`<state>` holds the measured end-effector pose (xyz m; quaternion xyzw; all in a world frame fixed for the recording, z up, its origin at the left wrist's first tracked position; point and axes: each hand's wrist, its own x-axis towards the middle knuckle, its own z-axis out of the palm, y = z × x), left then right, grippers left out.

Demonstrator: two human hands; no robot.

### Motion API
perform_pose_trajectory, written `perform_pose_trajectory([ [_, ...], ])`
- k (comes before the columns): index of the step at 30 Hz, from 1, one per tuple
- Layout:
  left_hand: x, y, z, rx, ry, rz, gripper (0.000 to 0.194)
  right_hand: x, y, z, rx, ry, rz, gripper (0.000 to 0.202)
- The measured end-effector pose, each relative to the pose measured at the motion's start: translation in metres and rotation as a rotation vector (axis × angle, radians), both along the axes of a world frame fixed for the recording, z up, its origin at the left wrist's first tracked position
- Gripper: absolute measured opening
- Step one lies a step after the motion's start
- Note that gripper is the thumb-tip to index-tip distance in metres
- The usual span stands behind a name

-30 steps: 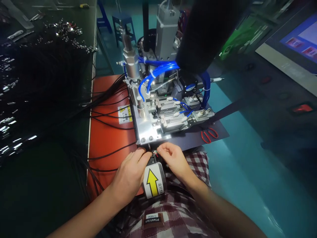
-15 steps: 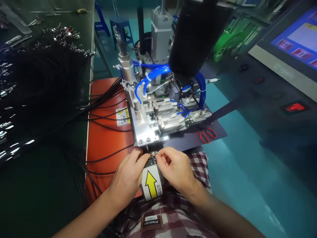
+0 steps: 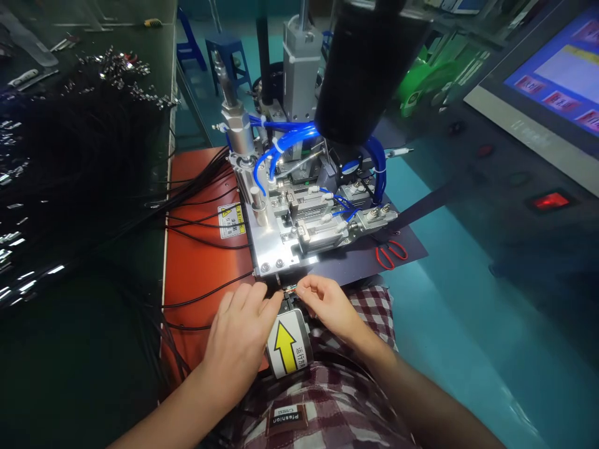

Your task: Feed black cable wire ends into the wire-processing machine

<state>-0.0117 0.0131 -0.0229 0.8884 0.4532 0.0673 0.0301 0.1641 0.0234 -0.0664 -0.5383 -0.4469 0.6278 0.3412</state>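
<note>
Thin coloured wire ends (image 3: 292,289) lie at the front of the metal machine, between my two hands. My right hand (image 3: 330,305) pinches them between thumb and forefinger. My left hand (image 3: 244,325) is closed, its fingers bent together and its thumb tip against a small black fixture (image 3: 288,304) beside the wires. What sits under those left fingers is hidden. Just below the fixture, a white label with a yellow arrow (image 3: 285,346) covers a rounded housing close to my lap.
Metal slides with blue air hoses (image 3: 299,134) stand ahead on a plate, with red-handled scissors (image 3: 392,254) at its right. Black cables (image 3: 201,181) cross the orange surface (image 3: 191,262) from a large cable heap (image 3: 93,137). A touch screen (image 3: 556,81) stands right.
My left hand has turned so more of its back shows, its fingers drawn closer together. The right fingers have straightened slightly, still pinching the wires. The view has shifted a little.
</note>
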Motion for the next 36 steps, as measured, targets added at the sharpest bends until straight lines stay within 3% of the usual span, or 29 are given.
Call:
perform_pose_trajectory([
  [3,0.000,-0.005,0.001,-0.140,0.052,0.002,0.046,0.000,0.001,-0.003,0.056,-0.042,-0.012,0.026],
  [7,-0.003,-0.005,-0.006,-0.239,-0.030,0.026,0.047,-0.007,0.000,-0.009,0.146,-0.094,-0.058,0.024],
  [13,-0.006,-0.002,-0.012,-0.202,-0.148,0.021,0.040,-0.015,-0.003,-0.010,0.183,0.005,-0.119,0.023],
  [20,-0.004,-0.003,-0.009,-0.253,-0.062,0.043,0.040,-0.013,0.002,-0.011,0.026,0.122,-0.085,0.029],
  [36,0.010,0.001,-0.009,-0.252,-0.055,0.084,0.040,-0.018,-0.002,-0.012,0.063,0.161,-0.118,0.028],
])
